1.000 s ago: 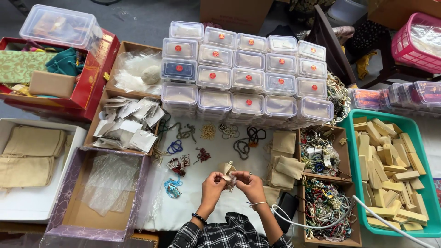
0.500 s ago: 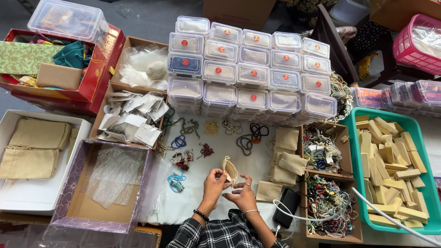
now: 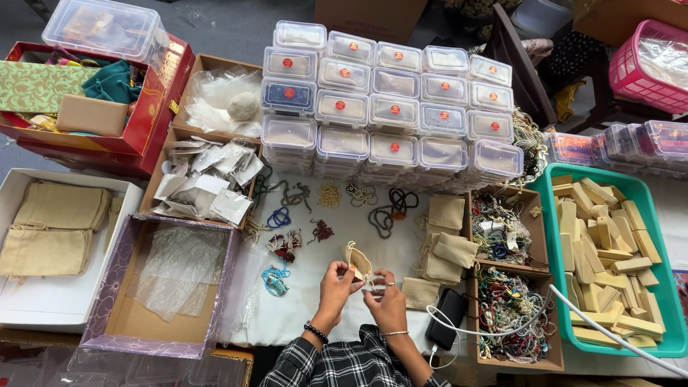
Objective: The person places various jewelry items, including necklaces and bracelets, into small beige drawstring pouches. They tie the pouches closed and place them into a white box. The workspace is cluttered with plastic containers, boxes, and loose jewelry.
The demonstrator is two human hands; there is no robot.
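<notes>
The fingers (image 3: 351,272) of the left hand (image 3: 335,283) are closed in a pinch on the lower edge of a small beige cloth drawstring pouch (image 3: 357,260), holding it up off the table with its mouth turned towards the person, apparently so it stays open. The right hand (image 3: 387,297) sits just beside it, fingers curled in near the pouch's mouth; it seems to pinch a cord or something small, but that is too fine to tell.

The pouch hangs above the white cloth-covered table (image 3: 315,322), near the front edge. Loose bead strings in blue, red and dark tones (image 3: 281,244) lie spread flat just beyond the hands, within easy reach. To the right, a heap of matching empty beige pouches (image 3: 446,240) lies beside a brown cardboard box of tangled threads (image 3: 510,315). Farther back stand stacked clear plastic lidded boxes with red stickers (image 3: 390,107), and at far right a green plastic tray of pale wooden blocks (image 3: 605,258).
</notes>
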